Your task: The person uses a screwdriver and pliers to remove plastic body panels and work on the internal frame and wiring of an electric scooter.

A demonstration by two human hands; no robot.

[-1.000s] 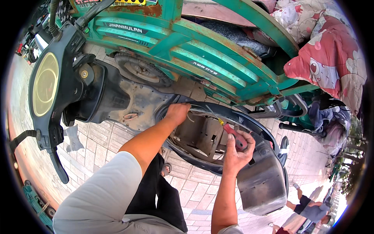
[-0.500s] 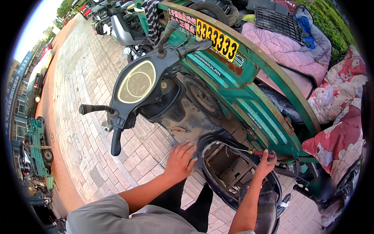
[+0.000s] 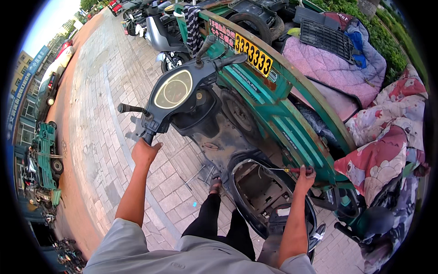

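Note:
A dark electric scooter stands in front of me, its oval dashboard [image 3: 173,89] at the upper left. My left hand [image 3: 144,154] is closed round the left handlebar grip [image 3: 148,137], which it mostly hides. In my right hand [image 3: 304,179] is a screwdriver [image 3: 295,170] with a red handle, its shaft pointing left over the scooter's open seat compartment [image 3: 256,181]. The compartment looks dusty and rusty inside, with a thin pale wire near its front rim. A dusty footboard [image 3: 214,147] lies between handlebar and compartment.
Close along the scooter's right side stands a green cargo tricycle [image 3: 269,109], loaded with a pink quilt [image 3: 328,61], a black plastic grille [image 3: 326,39] and tyres. A patterned red-and-white cloth [image 3: 383,155] hangs at the right. Parked scooters [image 3: 159,34] line the brick pavement [image 3: 109,118] farther ahead.
My left hand has moved from beside the compartment's front, forward and left onto the handlebar grip. My right hand still holds the screwdriver over the compartment's right side. The view has shifted.

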